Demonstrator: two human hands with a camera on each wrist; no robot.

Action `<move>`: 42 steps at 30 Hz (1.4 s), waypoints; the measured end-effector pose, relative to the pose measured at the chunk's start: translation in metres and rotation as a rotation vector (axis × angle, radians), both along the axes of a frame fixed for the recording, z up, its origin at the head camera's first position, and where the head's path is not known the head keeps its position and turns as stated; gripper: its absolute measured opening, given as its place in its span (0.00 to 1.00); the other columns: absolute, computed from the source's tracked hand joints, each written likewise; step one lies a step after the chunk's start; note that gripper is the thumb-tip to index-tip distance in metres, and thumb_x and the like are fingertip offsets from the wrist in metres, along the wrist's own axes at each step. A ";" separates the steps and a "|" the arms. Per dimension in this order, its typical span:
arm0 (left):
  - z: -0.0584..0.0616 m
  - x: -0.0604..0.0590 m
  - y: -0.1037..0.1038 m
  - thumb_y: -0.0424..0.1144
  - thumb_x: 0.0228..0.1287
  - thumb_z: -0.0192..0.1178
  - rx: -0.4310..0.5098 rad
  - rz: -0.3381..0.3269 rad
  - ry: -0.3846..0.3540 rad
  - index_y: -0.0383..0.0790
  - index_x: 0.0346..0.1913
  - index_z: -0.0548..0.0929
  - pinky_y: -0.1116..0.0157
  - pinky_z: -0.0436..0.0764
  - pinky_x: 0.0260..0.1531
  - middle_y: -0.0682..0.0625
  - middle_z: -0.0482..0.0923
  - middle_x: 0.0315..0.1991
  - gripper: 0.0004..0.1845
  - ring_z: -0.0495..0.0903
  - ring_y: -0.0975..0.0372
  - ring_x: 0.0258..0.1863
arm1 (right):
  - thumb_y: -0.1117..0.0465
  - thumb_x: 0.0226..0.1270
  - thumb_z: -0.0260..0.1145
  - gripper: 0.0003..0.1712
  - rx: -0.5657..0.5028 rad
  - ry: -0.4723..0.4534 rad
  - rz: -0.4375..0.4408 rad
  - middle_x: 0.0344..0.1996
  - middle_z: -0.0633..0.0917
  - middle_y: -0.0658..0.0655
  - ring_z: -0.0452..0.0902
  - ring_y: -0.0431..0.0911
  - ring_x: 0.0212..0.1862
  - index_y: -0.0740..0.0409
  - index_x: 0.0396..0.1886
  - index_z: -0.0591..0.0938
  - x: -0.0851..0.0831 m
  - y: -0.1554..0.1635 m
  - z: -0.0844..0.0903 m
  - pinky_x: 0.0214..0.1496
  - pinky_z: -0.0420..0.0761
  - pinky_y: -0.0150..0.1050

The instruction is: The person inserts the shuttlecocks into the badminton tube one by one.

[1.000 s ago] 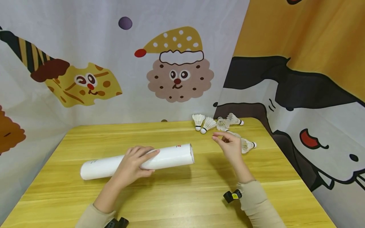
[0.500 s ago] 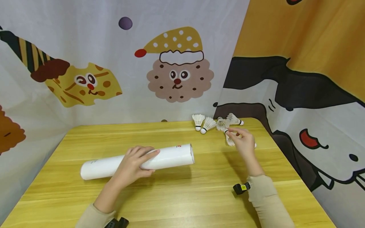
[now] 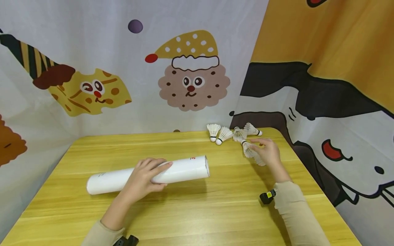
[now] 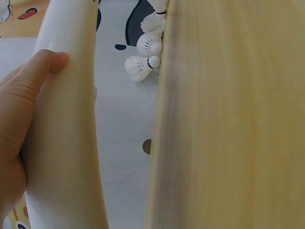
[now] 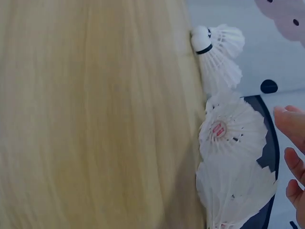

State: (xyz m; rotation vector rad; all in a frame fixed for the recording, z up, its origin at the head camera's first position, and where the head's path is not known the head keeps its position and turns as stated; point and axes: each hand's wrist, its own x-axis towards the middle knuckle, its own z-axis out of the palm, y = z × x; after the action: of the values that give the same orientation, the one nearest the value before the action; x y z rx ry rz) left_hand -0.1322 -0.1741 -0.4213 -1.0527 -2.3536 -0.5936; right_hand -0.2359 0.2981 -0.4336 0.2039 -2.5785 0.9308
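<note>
In the head view a long white shuttlecock tube [image 3: 184, 168] lies at a slant, its right end toward the shuttlecocks. My left hand [image 3: 143, 176] grips its middle from above; the left wrist view shows the thumb [image 4: 45, 64] along the tube [image 4: 66, 129]. At the table's right side, my right hand [image 3: 269, 155] hovers by two white feather shuttlecocks, one nearer the back [image 3: 247, 149] and one partly hidden [image 3: 259, 159] behind the hand. In the right wrist view its fingers [image 5: 291, 125] are loosely bent, apart from the shuttlecock skirts [image 5: 233, 129]; the thumb is out of sight.
Along the back edge of the wooden table [image 3: 197, 212] lie several more shuttlecocks [image 3: 224, 135], close together. Behind the table hangs a cartoon-printed cloth [image 3: 123, 51]. Black cameras sit on both wrists, as on the right sleeve [image 3: 295, 205].
My right hand has moved to the right across the shuttlecocks, uncovering one and now partly covering the rightmost. The left hand and the tube have stayed in place.
</note>
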 end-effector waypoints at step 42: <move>0.000 0.002 -0.001 0.64 0.62 0.54 -0.021 0.013 -0.025 0.52 0.66 0.73 0.48 0.68 0.51 0.49 0.74 0.59 0.33 0.72 0.54 0.53 | 0.66 0.55 0.73 0.04 -0.057 0.120 -0.097 0.34 0.87 0.57 0.74 0.47 0.32 0.57 0.32 0.90 -0.010 0.007 -0.020 0.32 0.70 0.39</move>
State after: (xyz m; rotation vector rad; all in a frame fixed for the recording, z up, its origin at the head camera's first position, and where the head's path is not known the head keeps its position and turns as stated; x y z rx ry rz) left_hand -0.1306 -0.1747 -0.4216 -1.0444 -2.3916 -0.5815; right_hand -0.2457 0.3053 -0.4538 0.1143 -2.4262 0.9258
